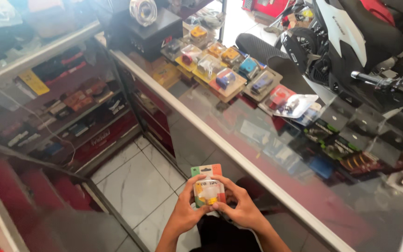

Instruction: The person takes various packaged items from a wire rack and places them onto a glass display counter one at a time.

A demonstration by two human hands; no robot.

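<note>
hands meet low over the tiled floor (131,182), just off the near edge of the glass counter (239,154). left hand (186,209) and right hand (239,205) pinch a small blister pack (207,186) from both sides, upright, face toward the camera, presumably for inspection. similar packs (225,70) lie along the counter's far end.

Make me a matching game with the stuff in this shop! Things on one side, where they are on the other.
Things:
1. blister pack
2. scooter
3. row of packs
4. floor tiles

Places:
A. on the glass counter
B. under the hands, beside the counter
C. beyond the counter, top right
D. held in the left hand and right hand

Pairs: 1-D, 2-C, 3-A, 4-B
</note>
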